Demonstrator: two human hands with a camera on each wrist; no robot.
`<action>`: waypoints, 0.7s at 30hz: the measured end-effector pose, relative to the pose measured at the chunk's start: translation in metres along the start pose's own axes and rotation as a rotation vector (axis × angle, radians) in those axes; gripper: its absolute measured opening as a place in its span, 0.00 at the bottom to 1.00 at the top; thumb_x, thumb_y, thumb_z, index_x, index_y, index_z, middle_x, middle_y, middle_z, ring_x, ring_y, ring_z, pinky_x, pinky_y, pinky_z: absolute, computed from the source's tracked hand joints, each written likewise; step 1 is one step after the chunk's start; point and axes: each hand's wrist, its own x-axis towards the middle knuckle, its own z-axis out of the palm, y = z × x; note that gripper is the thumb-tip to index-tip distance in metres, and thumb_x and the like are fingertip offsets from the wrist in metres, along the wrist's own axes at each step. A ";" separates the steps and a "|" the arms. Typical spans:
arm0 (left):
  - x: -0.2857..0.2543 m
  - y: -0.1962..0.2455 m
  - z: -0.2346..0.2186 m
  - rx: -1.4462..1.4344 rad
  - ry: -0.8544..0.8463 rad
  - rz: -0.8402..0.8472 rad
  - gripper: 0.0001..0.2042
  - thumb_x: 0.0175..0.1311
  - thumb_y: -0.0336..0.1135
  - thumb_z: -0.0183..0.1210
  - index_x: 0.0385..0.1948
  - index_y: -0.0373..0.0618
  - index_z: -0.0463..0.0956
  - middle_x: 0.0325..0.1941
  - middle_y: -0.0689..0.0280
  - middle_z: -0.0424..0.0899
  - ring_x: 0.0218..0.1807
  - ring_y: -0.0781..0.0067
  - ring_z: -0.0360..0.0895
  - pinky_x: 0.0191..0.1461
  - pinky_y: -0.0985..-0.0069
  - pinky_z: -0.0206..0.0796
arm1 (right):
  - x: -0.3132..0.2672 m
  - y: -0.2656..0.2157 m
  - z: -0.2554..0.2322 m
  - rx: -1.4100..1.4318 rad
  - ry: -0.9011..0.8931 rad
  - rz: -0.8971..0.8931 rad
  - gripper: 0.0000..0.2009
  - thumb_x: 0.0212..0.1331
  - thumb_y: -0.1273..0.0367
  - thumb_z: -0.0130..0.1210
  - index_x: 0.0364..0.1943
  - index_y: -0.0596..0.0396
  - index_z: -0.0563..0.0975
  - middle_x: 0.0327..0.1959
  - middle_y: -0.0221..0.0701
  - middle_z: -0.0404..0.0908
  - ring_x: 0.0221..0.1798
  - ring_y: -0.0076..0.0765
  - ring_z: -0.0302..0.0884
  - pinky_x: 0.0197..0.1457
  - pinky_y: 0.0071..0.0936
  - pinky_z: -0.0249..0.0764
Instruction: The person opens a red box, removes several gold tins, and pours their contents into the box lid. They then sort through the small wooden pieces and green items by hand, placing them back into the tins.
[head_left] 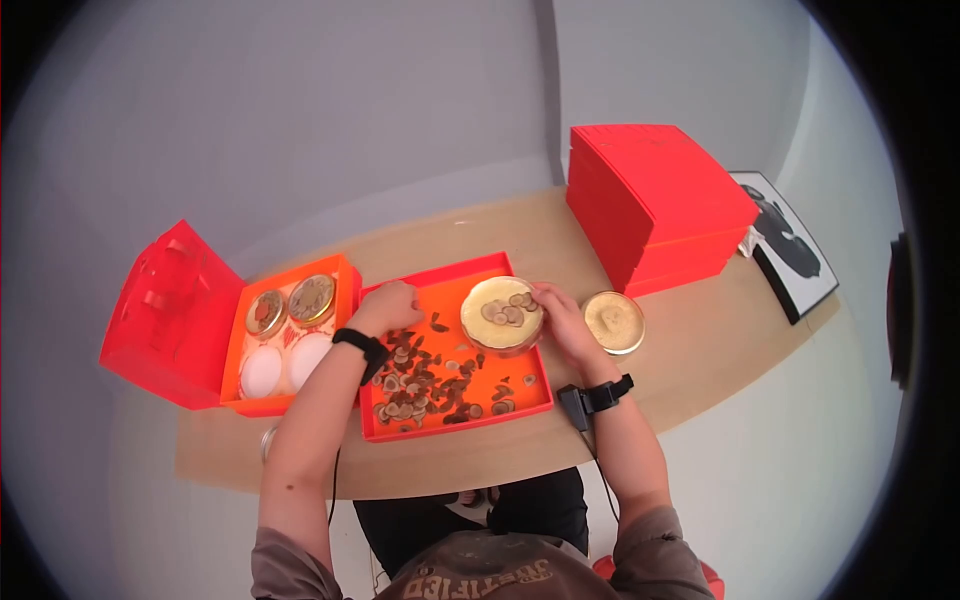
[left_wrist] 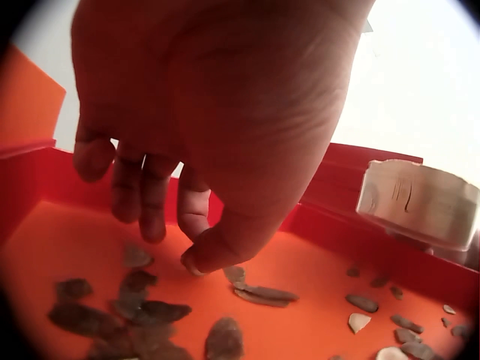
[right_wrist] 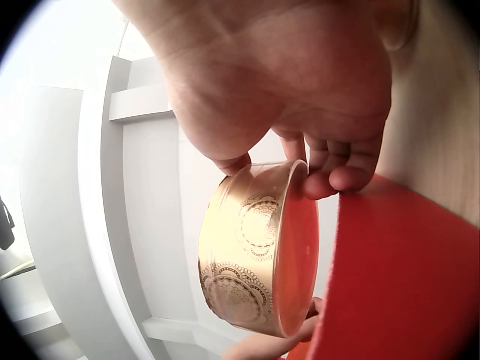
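My right hand (head_left: 562, 322) grips the edge of a round gold tin (head_left: 483, 334) above the right part of a shallow red tray (head_left: 548, 392). Brown dried slices (head_left: 512, 312) lie inside the tin. Its patterned gold side (right_wrist: 240, 255) shows in the right wrist view, thumb on one side and fingertips on the other. Over the tray's far left part, my left hand (head_left: 390, 308) points its fingers down. In the left wrist view its thumb and forefinger are close together just above a few loose slices (left_wrist: 266, 295), with nothing visible between them. Many dark slices (head_left: 408, 385) cover the tray's near left.
An open red box (head_left: 343, 285) left of the tray holds two lidded jars (head_left: 312, 298) and two white round things (head_left: 262, 372). A gold lid or tin (head_left: 614, 323) sits right of the tray. Stacked red boxes (head_left: 660, 205) and a framed picture (head_left: 790, 240) stand behind.
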 end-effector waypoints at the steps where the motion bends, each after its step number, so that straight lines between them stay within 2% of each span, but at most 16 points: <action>1: -0.002 0.004 -0.008 0.008 -0.009 0.018 0.13 0.55 0.41 0.63 0.35 0.43 0.84 0.36 0.54 0.86 0.42 0.54 0.85 0.45 0.59 0.77 | -0.001 -0.001 0.002 -0.003 -0.010 -0.006 0.17 0.74 0.58 0.51 0.56 0.54 0.77 0.37 0.24 0.80 0.31 0.18 0.74 0.32 0.19 0.69; 3: -0.007 0.015 -0.022 -0.300 0.076 0.005 0.12 0.58 0.40 0.65 0.32 0.40 0.82 0.31 0.57 0.85 0.37 0.63 0.85 0.40 0.66 0.76 | -0.002 -0.001 0.000 0.010 -0.004 -0.012 0.17 0.75 0.59 0.50 0.56 0.54 0.77 0.37 0.24 0.80 0.31 0.18 0.73 0.32 0.19 0.69; 4: -0.013 0.026 -0.029 -0.414 0.133 0.063 0.12 0.62 0.40 0.65 0.30 0.39 0.80 0.28 0.62 0.82 0.33 0.72 0.83 0.36 0.71 0.73 | -0.002 -0.001 0.000 0.001 -0.025 -0.020 0.17 0.75 0.59 0.50 0.56 0.54 0.77 0.37 0.24 0.80 0.31 0.18 0.73 0.32 0.19 0.69; 5: -0.018 0.038 -0.036 -0.417 0.131 0.062 0.12 0.62 0.40 0.65 0.30 0.39 0.80 0.28 0.62 0.82 0.33 0.72 0.83 0.36 0.71 0.73 | -0.001 0.000 0.000 -0.010 -0.054 -0.026 0.17 0.75 0.59 0.50 0.57 0.54 0.77 0.37 0.24 0.80 0.31 0.18 0.73 0.32 0.19 0.69; 7: -0.025 0.063 -0.046 -0.551 0.093 0.221 0.12 0.65 0.40 0.64 0.31 0.40 0.79 0.28 0.65 0.81 0.33 0.73 0.82 0.35 0.72 0.73 | -0.003 -0.003 0.001 -0.025 -0.052 -0.010 0.17 0.75 0.58 0.49 0.57 0.54 0.77 0.37 0.23 0.79 0.33 0.19 0.75 0.34 0.20 0.70; 8: -0.026 0.072 -0.046 -0.555 0.101 0.212 0.12 0.65 0.40 0.64 0.31 0.40 0.79 0.28 0.65 0.81 0.33 0.73 0.82 0.35 0.72 0.73 | -0.003 -0.005 0.003 -0.038 -0.047 0.002 0.17 0.75 0.58 0.49 0.57 0.53 0.76 0.38 0.23 0.79 0.36 0.20 0.76 0.36 0.21 0.70; 10: -0.028 0.091 -0.045 -0.598 0.029 0.366 0.11 0.65 0.39 0.64 0.35 0.40 0.81 0.30 0.63 0.83 0.32 0.71 0.81 0.38 0.71 0.73 | -0.003 -0.006 0.004 -0.033 -0.046 0.007 0.17 0.75 0.57 0.49 0.57 0.53 0.76 0.38 0.23 0.79 0.37 0.20 0.76 0.36 0.21 0.70; 11: -0.030 0.099 -0.047 -0.604 0.040 0.354 0.11 0.65 0.39 0.64 0.35 0.40 0.81 0.30 0.63 0.83 0.32 0.71 0.81 0.38 0.71 0.73 | -0.004 -0.006 0.004 -0.023 -0.034 0.012 0.18 0.75 0.57 0.49 0.57 0.52 0.76 0.39 0.23 0.79 0.37 0.20 0.76 0.36 0.21 0.71; 13: -0.033 0.109 -0.053 -0.429 0.048 0.460 0.12 0.67 0.39 0.65 0.40 0.40 0.83 0.33 0.66 0.84 0.34 0.78 0.77 0.40 0.76 0.71 | -0.003 -0.003 0.004 -0.025 -0.034 0.016 0.18 0.75 0.57 0.49 0.57 0.52 0.76 0.40 0.23 0.79 0.38 0.20 0.76 0.37 0.21 0.71; 14: -0.031 0.107 -0.050 -0.431 0.055 0.450 0.12 0.67 0.39 0.65 0.40 0.40 0.83 0.33 0.66 0.84 0.34 0.78 0.77 0.40 0.76 0.71 | -0.002 -0.002 0.003 -0.021 -0.017 0.013 0.18 0.75 0.56 0.49 0.57 0.52 0.76 0.41 0.23 0.80 0.39 0.20 0.77 0.38 0.21 0.71; 16: -0.024 0.101 -0.043 -0.431 0.180 0.428 0.11 0.65 0.38 0.62 0.42 0.41 0.84 0.35 0.59 0.86 0.38 0.63 0.83 0.44 0.68 0.75 | -0.002 -0.004 0.002 -0.033 -0.032 0.017 0.18 0.75 0.56 0.49 0.57 0.52 0.76 0.42 0.23 0.80 0.40 0.20 0.77 0.39 0.21 0.71; 18: -0.022 0.089 -0.038 -0.512 0.221 0.374 0.11 0.66 0.38 0.61 0.41 0.41 0.84 0.37 0.59 0.87 0.39 0.62 0.84 0.45 0.67 0.75 | -0.003 -0.006 0.003 -0.041 -0.033 0.020 0.18 0.75 0.56 0.49 0.57 0.52 0.76 0.43 0.23 0.80 0.41 0.20 0.77 0.40 0.21 0.71; 19: -0.022 0.083 -0.037 -0.591 0.257 0.324 0.11 0.67 0.39 0.60 0.41 0.41 0.84 0.38 0.59 0.87 0.41 0.61 0.84 0.46 0.66 0.75 | -0.004 -0.008 0.006 -0.025 -0.005 0.013 0.19 0.74 0.57 0.50 0.58 0.54 0.76 0.41 0.24 0.80 0.38 0.20 0.76 0.37 0.21 0.70; 21: -0.020 0.065 -0.030 -0.507 0.300 0.265 0.11 0.67 0.39 0.59 0.41 0.42 0.84 0.39 0.59 0.87 0.42 0.60 0.84 0.46 0.64 0.75 | -0.006 -0.006 0.006 -0.004 0.031 0.011 0.19 0.73 0.57 0.51 0.58 0.55 0.76 0.39 0.24 0.79 0.35 0.19 0.74 0.34 0.20 0.69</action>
